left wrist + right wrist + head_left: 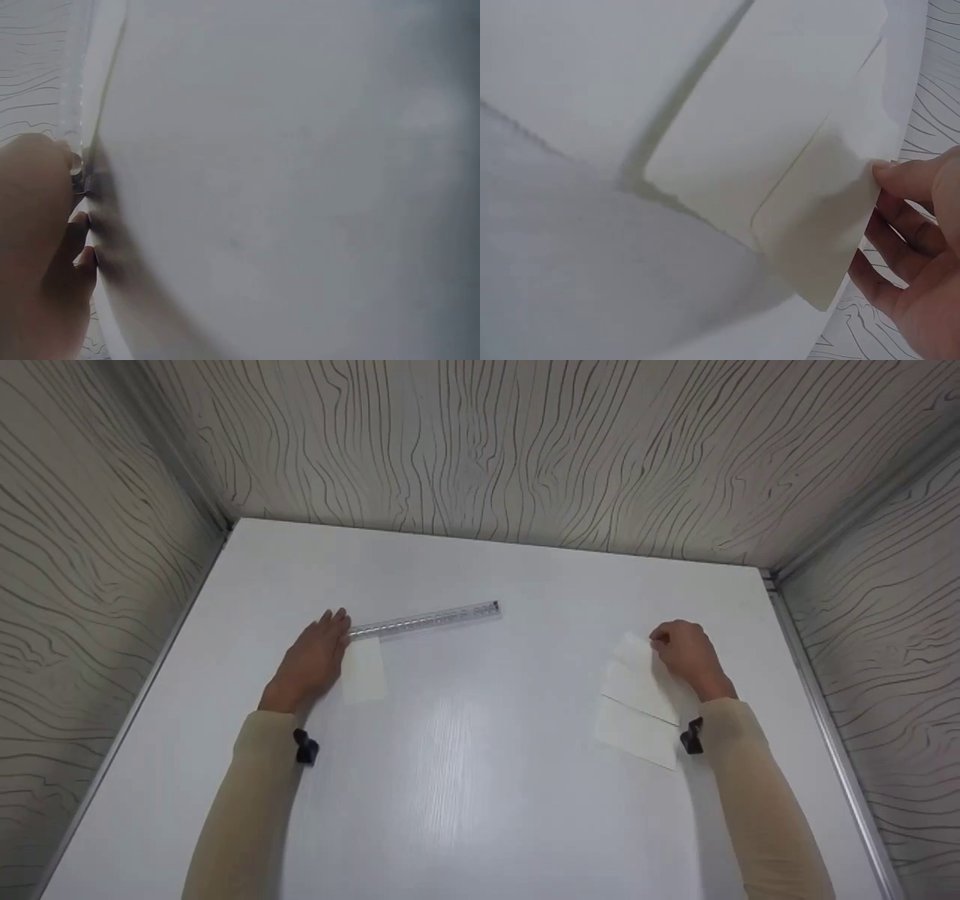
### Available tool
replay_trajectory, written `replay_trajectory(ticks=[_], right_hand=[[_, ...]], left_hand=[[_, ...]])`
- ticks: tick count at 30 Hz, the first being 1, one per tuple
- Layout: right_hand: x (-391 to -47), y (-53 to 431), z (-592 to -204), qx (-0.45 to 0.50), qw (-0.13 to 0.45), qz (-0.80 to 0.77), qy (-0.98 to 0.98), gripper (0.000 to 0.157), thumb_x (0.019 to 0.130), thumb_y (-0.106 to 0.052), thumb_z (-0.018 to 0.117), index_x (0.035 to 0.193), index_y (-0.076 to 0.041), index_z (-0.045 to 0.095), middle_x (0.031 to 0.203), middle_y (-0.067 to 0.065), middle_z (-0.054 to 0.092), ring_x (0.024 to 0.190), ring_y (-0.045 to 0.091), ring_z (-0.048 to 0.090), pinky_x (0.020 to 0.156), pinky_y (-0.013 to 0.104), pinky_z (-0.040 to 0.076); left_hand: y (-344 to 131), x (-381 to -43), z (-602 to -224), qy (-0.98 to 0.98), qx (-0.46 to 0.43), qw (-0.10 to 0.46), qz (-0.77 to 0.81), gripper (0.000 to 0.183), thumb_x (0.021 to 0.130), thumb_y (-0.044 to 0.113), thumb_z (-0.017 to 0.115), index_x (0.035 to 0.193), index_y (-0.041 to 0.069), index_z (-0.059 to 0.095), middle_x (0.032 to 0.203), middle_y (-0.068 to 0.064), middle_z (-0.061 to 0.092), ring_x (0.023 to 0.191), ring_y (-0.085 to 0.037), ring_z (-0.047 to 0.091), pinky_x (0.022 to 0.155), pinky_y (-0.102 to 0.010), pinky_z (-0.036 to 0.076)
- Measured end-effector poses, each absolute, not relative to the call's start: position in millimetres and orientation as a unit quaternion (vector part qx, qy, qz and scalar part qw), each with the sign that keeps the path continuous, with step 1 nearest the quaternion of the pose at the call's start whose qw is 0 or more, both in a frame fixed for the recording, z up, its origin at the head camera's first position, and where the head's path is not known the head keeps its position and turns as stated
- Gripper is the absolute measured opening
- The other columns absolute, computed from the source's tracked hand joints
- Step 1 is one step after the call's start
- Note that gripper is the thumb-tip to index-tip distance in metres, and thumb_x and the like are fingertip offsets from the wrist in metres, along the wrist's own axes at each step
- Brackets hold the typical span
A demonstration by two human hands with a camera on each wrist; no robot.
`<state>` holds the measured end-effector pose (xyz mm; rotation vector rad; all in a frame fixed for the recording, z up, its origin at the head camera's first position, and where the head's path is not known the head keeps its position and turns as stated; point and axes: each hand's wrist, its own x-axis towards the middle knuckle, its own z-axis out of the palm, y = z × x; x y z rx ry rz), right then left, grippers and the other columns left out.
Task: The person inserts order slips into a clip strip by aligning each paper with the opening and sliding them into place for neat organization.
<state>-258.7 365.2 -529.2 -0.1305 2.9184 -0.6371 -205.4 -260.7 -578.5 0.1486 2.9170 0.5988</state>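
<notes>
My left hand (311, 656) lies on the white table at the left end of a clear plastic ruler (425, 620), its fingers fairly straight. Just below the ruler's left part is a small off-white paper sheet (364, 673). In the left wrist view, the fingertips of the left hand (49, 232) touch down beside the ruler (71, 94). On the right, several similar sheets overlap in a fan. My right hand (688, 655) pinches the edge of the uppermost paper sheet (810, 240) between thumb and fingers. Another sheet (712, 127) lies partly beneath it.
The white tabletop (465, 765) spreads between the two hands. Wood-patterned panels (480, 442) stand behind it and at both sides, with metal rails (832, 727) along the edge. A small black device (306, 748) sits at the left wrist, another black device (692, 736) at the right.
</notes>
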Motion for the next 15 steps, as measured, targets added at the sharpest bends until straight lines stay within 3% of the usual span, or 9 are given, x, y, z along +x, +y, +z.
replay_trajectory(ticks=[15], right_hand=[[-262.8, 363.7, -511.2, -0.042, 0.112, -0.192, 0.974, 0.027, 0.105, -0.007, 0.056, 0.121, 0.010, 0.070, 0.122, 0.032, 0.069, 0.115, 0.047, 0.064, 0.103, 0.065, 0.055]], left_hand=[[-261.6, -205.3, -576.8, 0.975, 0.044, 0.087, 0.201, 0.057, 0.116, 0.036, 0.025, 0.169, 0.015, 0.021, 0.179, -0.005, 0.015, 0.167, -0.034, 0.012, 0.139, -0.056, 0.013]])
